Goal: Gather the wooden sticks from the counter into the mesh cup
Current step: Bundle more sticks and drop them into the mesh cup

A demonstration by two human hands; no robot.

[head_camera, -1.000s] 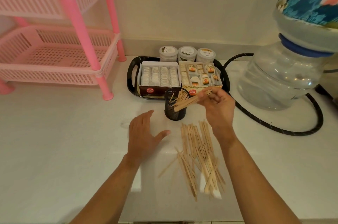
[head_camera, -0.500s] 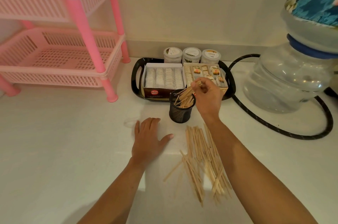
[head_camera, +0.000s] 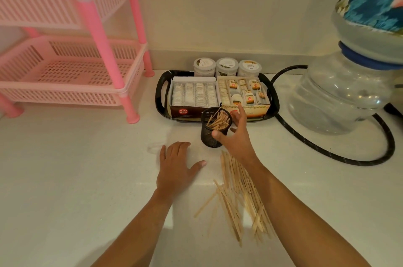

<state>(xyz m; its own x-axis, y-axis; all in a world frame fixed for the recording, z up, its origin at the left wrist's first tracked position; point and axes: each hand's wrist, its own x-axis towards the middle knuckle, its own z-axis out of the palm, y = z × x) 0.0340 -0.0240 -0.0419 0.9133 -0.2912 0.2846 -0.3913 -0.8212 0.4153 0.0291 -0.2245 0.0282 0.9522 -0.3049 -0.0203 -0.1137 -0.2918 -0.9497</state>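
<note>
The white surface [head_camera: 65, 179] fills most of the frame. At its right edge stands a big clear water bottle [head_camera: 340, 96] ringed by a black hose [head_camera: 327, 151]; at upper left, a pink plastic rack [head_camera: 72, 66]. At centre back a black tray [head_camera: 160, 92] carries two tea boxes and, behind them, three small lidded tubs.

Just in front of the tray stands the mesh cup [head_camera: 212, 133], upright, with a bundle of sticks leaning inside. The loose wooden sticks [head_camera: 239, 197] lie in a rough fan at lower centre-right, near the cup but apart from it — plenty remain, so the gathering looks to be partway through.

The right hand [head_camera: 234, 138] hangs beside the cup's right rim, fingers spread and holding nothing; its thumb sits in front of the cup wall (touching or not, I cannot tell). The left hand [head_camera: 176, 166] lies flat on the surface, fingers straight, left of the pile.

The risks, as I judge them: the cup is light and top-loaded, so a knock from that right hand could tip it — spilling what is in. A thick, splayed bundle could also catch the rim and scatter.
</note>
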